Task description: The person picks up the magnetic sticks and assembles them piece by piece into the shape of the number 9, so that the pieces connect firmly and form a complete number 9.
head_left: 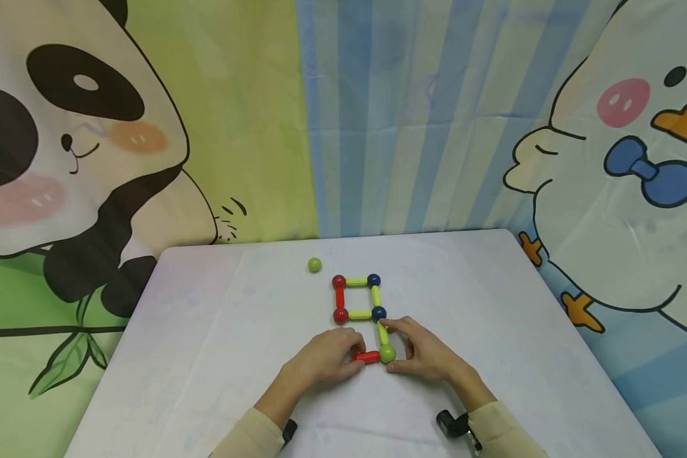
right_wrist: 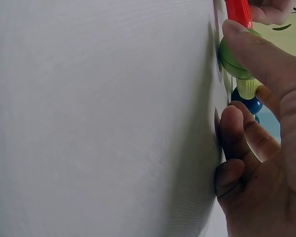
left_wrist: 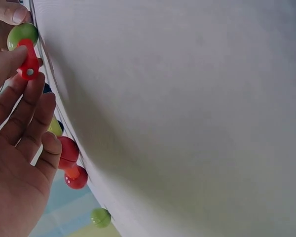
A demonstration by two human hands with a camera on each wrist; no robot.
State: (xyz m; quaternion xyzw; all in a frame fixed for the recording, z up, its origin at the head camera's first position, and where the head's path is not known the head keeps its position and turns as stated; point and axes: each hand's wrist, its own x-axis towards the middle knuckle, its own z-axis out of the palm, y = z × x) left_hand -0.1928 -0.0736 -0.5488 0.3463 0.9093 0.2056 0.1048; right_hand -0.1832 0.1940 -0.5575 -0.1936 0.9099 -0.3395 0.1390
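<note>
My left hand [head_left: 329, 356] pinches a red magnetic rod [head_left: 369, 357] between thumb and fingers; its free end shows a pale metal dot in the left wrist view. The rod's other end meets a green ball [head_left: 387, 353]. Against that ball lies the thumb of my right hand [head_left: 426, 353], while the index finger reaches to the upper end of a yellow-green rod [head_left: 383, 333]. This rod runs from the green ball up to a dark blue ball [head_left: 379, 313]. Above, rods and balls form a square, with a red rod [head_left: 340, 298] on its left side.
Two red balls, the upper one [head_left: 339, 281] and the lower one [head_left: 340, 316], and another blue ball [head_left: 374, 280] mark the square's other corners. A loose green ball [head_left: 315, 264] lies toward the back of the white table [head_left: 223, 343]. Printed curtains [head_left: 412, 127] hang behind.
</note>
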